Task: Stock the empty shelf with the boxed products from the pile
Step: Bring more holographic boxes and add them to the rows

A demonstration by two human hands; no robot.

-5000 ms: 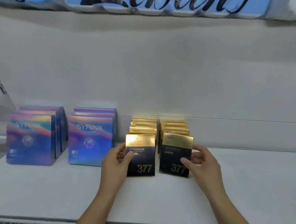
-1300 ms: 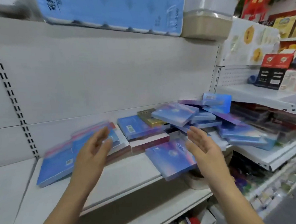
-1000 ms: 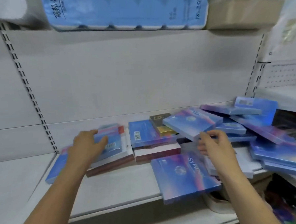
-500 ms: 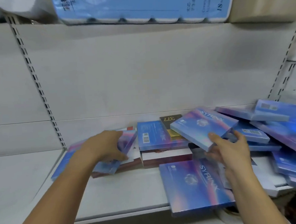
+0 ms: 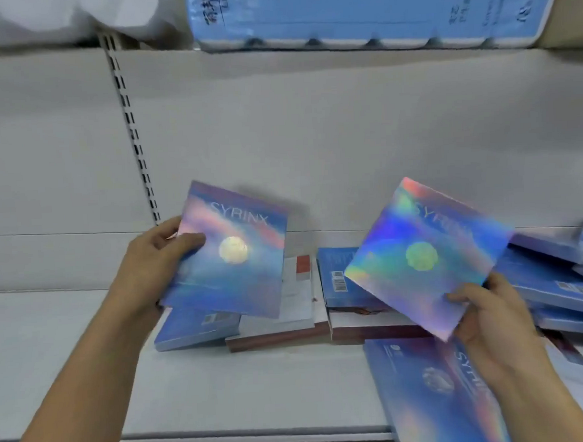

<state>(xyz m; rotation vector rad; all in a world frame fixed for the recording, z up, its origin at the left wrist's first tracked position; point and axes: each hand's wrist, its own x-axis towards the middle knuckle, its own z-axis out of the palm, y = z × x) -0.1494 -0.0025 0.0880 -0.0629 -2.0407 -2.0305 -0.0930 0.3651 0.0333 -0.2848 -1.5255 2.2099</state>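
Note:
My left hand (image 5: 150, 262) grips a flat holographic blue SYRINX box (image 5: 231, 254) by its left edge, raised above the shelf and facing me. My right hand (image 5: 491, 315) holds a second SYRINX box (image 5: 427, 257) by its lower right corner, tilted, also lifted off the pile. Below them the pile of boxes (image 5: 341, 285) lies flat on the white shelf (image 5: 224, 386): blue ones and white ones with dark red sides. Another SYRINX box (image 5: 434, 392) hangs over the shelf's front edge.
More blue boxes (image 5: 563, 284) are heaped at the right. A slotted upright (image 5: 134, 141) runs down the back panel. Blue wrapped packs (image 5: 367, 10) sit on the shelf above. Bare shelf surface lies to the left of the pile.
Each hand has lifted a SYRINX box off the pile and turned its front toward me. Earlier both hands were reaching into the pile.

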